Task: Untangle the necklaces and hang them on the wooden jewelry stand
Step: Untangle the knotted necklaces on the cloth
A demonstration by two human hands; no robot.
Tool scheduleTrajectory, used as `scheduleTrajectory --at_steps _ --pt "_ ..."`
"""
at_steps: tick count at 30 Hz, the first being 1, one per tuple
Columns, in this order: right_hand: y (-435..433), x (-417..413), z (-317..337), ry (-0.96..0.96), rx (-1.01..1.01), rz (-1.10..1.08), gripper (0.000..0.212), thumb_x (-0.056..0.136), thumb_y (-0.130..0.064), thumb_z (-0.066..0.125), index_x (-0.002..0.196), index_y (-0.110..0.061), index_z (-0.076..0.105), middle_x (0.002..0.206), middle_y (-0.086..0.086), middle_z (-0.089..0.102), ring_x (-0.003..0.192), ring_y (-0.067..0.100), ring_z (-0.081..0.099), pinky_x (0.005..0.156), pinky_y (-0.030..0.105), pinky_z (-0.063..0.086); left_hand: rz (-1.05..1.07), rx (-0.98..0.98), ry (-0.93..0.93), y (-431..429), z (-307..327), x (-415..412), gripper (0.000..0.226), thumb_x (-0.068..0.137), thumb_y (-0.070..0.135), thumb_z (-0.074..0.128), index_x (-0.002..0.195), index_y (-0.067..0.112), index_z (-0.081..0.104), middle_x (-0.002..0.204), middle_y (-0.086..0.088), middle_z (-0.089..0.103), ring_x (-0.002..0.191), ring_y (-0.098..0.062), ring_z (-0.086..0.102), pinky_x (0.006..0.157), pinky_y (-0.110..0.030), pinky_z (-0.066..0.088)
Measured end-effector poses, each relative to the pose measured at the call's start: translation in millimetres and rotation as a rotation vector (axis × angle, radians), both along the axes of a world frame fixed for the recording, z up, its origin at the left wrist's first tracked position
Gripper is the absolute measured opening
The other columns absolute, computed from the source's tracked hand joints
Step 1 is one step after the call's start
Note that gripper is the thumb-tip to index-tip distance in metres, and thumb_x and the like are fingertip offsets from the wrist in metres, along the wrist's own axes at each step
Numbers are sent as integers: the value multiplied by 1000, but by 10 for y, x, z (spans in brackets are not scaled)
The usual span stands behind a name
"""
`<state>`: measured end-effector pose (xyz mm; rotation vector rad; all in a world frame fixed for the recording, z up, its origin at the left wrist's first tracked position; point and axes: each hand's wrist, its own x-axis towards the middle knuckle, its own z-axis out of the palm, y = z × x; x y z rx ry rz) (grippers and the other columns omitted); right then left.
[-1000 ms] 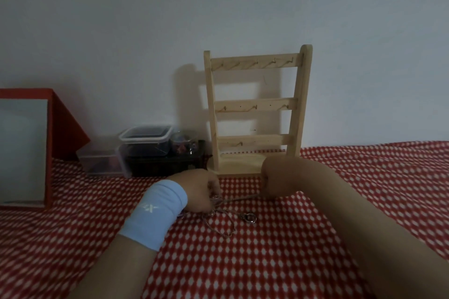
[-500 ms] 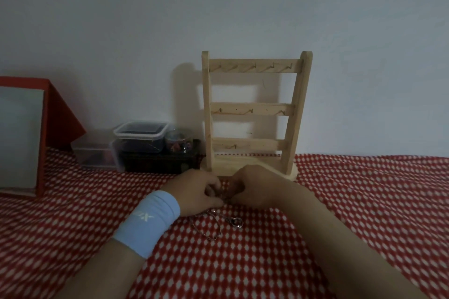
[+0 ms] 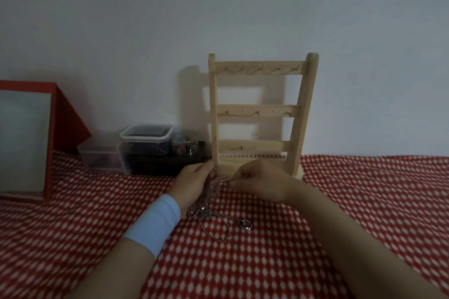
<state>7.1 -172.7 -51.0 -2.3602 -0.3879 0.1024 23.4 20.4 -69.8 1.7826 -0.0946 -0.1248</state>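
At the far left a red box (image 3: 64, 114) stands on the red dotted cloth (image 3: 352, 201), and at its 3 o'clock a stack of plastic containers (image 3: 145, 139) sits against the wall.

The left hand (image 3: 193, 183), with a light blue wristband (image 3: 155, 223) on its wrist, is raised just off the cloth. It holds the upper part of the necklaces (image 3: 215, 213) bunched at its fingertips. The fingers seem closed round the chains, though blur hides how each one lies.

The necklaces are thin silvery chains, knotted together. From the left fingertips the tangle drops towards 6 o'clock and spreads in loose loops on the cloth. A ring pendant (image 3: 245, 224) lies flat at the tangle's 4 o'clock. The bundle's long axis therefore runs nearly upright, from 12 to 6. One short strand branches off towards 3 o'clock.

The right hand (image 3: 263, 183) takes that strand. Its thumb and forefinger pinch it just beside the left fingertips, and the other fingers are curled in. Both hands touch the chain, and the knot appears to sit between them, nearer the left.

I judge that the next pull must go outward towards 3 o'clock, across the hanging bundle, to draw a single chain free.

The wooden jewelry stand (image 3: 260, 111) rises at 12 o'clock from both hands, close behind them. Its three rails carry small hooks, and nothing hangs on them yet.
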Motion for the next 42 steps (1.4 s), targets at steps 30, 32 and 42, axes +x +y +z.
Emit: scheduleTrajectory --at_steps 30,32,42 --pt "1 4 -68 -128 150 -178 19 97 -21 62 91 -29 78 98 -13 73 96 4 66 93 30 53 -231 90 -187 95 8 12 21 97 14 54 107 28 66 105 2 74 103 -11 68 101 -38 49" --pt "17 -28 -43 -34 317 -127 21 98 -26 58 97 -26 79 102 -5 77 101 12 70 100 38 53 -212 105 -229 70 28 13 19 96 15 57 108 29 62 109 1 72 104 -12 67 100 -38 50" --pt "43 -102 18 105 505 -158 20 100 -19 63 96 -4 77 55 -13 66 44 -6 54 47 8 40 -173 127 -288 22 252 57 19 86 19 72 101 25 62 95 3 74 89 -2 70 82 -19 53"
